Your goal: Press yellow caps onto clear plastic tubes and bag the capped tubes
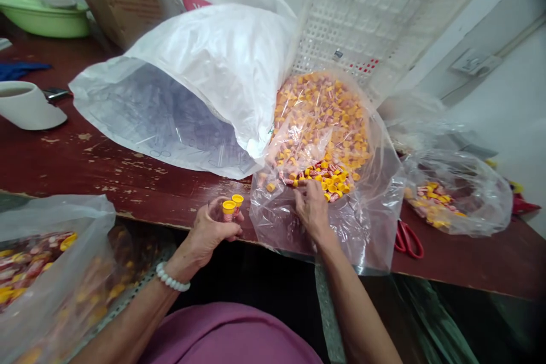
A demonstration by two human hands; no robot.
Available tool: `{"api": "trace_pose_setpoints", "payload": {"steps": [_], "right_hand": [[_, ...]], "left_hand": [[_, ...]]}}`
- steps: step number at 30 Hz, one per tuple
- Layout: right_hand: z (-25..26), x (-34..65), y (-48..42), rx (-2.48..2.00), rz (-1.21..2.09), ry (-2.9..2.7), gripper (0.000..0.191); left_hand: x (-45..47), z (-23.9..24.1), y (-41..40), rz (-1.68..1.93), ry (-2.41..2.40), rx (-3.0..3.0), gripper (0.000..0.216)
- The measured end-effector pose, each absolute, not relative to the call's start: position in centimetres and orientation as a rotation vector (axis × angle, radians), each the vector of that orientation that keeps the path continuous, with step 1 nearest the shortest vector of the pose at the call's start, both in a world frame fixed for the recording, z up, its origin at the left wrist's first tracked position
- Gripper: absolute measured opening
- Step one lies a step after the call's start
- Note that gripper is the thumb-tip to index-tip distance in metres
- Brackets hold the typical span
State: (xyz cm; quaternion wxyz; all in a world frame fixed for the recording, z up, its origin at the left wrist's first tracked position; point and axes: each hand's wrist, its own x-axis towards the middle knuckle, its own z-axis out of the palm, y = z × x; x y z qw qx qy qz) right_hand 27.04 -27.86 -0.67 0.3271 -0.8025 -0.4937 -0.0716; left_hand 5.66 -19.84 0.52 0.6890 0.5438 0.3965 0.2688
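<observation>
My left hand (pixel 203 234), with a pale bead bracelet at the wrist, is closed around two small red-and-white printed tubes with yellow caps (pixel 228 208). They stand upright, side by side, above the table's front edge. At the mouth of a large clear plastic bag (pixel 281 219), my right hand (pixel 313 207) touches the heap of loose yellow-capped tubes (pixel 335 182). Its fingers are bent together, and their tips are partly hidden among the pieces. Behind the loose heap, the bag bulges with many more such tubes.
A big white sack (pixel 213 40) lies open with clear plastic pieces inside. Red-handled scissors (pixel 409 239) and a smaller clear bag of tubes (pixel 460 199) are at right. Another filled bag (pixel 85 210) stands front left. A white cup (pixel 25 108) and white crate (pixel 362 11) stand behind.
</observation>
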Motion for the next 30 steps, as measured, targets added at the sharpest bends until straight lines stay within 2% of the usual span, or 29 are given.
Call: {"api": "trace_pose_setpoints", "payload": {"steps": [7, 11, 15, 19, 23, 26, 30], "right_hand": [[-3.2, 30.3, -25.5, -2.143, -0.136, -1.357, 0.017], [-0.5, 27.8, -28.6, -1.980, -0.054, -1.226, 0.024], [4.0, 23.2, -31.2, -1.621, 0.073, -1.451, 0.018], [5.9, 20.5, -31.5, -1.519, 0.108, -1.739, 0.029], [5.7, 20.3, -31.9, -1.515, 0.118, -1.766, 0.046], [5.4, 20.4, -32.3, -1.573, 0.090, -1.729, 0.039], [4.1, 19.8, -32.6, -1.622, -0.038, -1.872, 0.044]], "left_hand": [[5.5, -0.1, -20.1, 0.697, 0.713, 1.740, 0.036], [5.1, 0.7, -20.2, 0.603, 0.657, 1.898, 0.043], [5.3, 1.4, -20.8, 0.525, 0.532, 1.988, 0.046], [5.7, 1.4, -21.4, 0.519, 0.475, 2.107, 0.044], [5.6, 1.3, -21.7, 0.488, 0.487, 2.161, 0.042], [5.4, 1.4, -21.6, 0.486, 0.504, 2.170, 0.043], [5.2, 1.3, -21.7, 0.476, 0.507, 2.262, 0.035]]}}
